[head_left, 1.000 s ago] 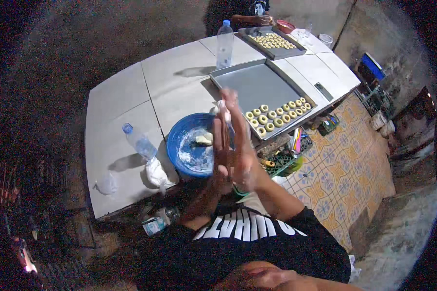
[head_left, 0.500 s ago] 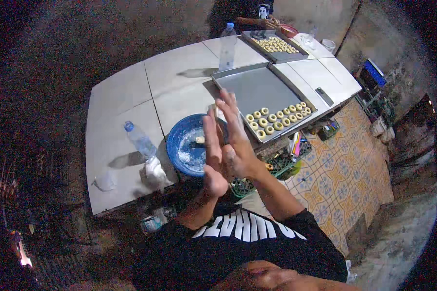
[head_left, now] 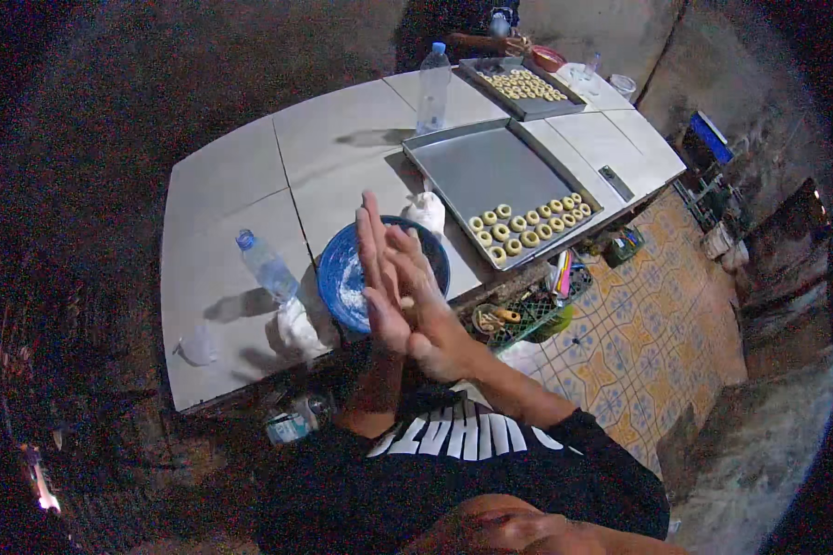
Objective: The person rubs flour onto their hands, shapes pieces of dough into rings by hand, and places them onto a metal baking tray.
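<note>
My left hand (head_left: 379,277) and my right hand (head_left: 426,291) meet palm to palm over a blue basin (head_left: 335,264), fingers stretched out and flat. Whitish dust coats the fingers. Whether anything lies between the palms is hidden. White powder (head_left: 350,294) covers part of the basin's inside; my hands block much of the rest. A small pale lump (head_left: 406,302) shows at the edge of my right hand. To the right, a large metal tray (head_left: 491,166) carries rows of small dough rings (head_left: 529,239) along its near side.
A white bag (head_left: 425,213) and another white bag (head_left: 298,326) flank the basin. Plastic bottles (head_left: 267,266) stand on the tiled table (head_left: 231,199). Beyond is a second tray (head_left: 528,88) of dough pieces, beside another person's hand (head_left: 516,44). A green crate (head_left: 528,319) sits below the table edge.
Both hands have shifted slightly left, still pressed together, with the right palm sliding lower against the left. The white bag behind the basin now shows more fully.
</note>
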Available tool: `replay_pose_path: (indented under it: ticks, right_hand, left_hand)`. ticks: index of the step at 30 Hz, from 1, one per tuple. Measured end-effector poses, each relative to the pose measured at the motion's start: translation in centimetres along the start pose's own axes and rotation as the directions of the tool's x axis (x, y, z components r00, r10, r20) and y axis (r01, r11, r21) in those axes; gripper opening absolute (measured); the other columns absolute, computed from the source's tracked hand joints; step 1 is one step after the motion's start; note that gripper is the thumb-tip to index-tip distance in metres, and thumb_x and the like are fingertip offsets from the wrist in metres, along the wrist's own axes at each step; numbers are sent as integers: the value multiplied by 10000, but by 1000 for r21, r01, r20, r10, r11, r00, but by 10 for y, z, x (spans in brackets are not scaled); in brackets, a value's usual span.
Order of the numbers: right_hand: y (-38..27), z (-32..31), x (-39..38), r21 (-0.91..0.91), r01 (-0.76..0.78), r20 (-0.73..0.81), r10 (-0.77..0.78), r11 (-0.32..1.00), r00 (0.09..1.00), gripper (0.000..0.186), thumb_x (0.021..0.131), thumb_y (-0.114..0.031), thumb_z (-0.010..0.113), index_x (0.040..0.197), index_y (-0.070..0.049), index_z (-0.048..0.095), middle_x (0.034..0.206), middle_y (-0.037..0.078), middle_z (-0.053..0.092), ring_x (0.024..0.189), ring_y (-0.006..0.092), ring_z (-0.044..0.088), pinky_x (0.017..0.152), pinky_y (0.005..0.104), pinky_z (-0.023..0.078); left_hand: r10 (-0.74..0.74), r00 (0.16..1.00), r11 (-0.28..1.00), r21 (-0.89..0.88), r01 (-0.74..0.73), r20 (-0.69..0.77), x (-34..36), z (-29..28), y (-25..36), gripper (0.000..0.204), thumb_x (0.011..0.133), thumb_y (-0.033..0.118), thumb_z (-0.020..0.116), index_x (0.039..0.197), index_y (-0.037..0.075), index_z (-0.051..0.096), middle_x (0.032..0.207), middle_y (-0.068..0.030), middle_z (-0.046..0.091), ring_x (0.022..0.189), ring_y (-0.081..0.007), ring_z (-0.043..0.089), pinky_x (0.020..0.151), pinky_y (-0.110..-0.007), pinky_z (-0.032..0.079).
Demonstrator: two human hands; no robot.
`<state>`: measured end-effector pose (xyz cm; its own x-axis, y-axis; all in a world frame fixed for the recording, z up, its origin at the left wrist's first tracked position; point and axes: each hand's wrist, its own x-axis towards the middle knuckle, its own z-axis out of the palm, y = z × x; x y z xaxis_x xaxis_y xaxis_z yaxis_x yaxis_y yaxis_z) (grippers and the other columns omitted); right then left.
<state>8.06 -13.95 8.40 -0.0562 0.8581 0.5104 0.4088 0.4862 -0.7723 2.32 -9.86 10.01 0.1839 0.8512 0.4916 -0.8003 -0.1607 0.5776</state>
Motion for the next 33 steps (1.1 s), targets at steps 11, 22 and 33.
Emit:
replay_pose_path:
  ticks: [11, 22, 33]
  right_hand:
    - [-4, 2, 3, -139, 156, -74, -167, 978, 983, 1071, 951, -850, 324, 1652, -44, 236, 1729, 289, 95, 1612, 468, 25, 1263, 600, 50]
    - [-3, 4, 9, -141, 268, -39, -275, 953, 960, 876, 1015, -711, 416, 1643, -110, 310, 1739, 266, 112, 1590, 543, -4, 1249, 664, 35]
    - [-1, 5, 16, -52, 125, 49, -122, 991, 991, 909, 993, -660, 520, 1668, -114, 249, 1727, 280, 140, 1614, 471, 42, 1267, 626, 52]
  left_hand:
    - [22, 993, 998, -54, -16, 112, -11, -41, -10, 1104, 960, 847, 306, 1694, 101, -45, 1776, -124, -88, 1633, -328, 13, 1304, -500, 8]
    - [-114, 982, 974, -178, 141, 153, -5, -45, 0, 1069, 979, 827, 297, 1698, 97, -4, 1777, -135, -52, 1632, -305, 77, 1306, -490, 40]
    - [65, 993, 998, -11, -64, 96, -10, -50, -1, 1065, 978, 818, 339, 1700, 92, 45, 1770, -186, -8, 1631, -325, 76, 1295, -518, 45]
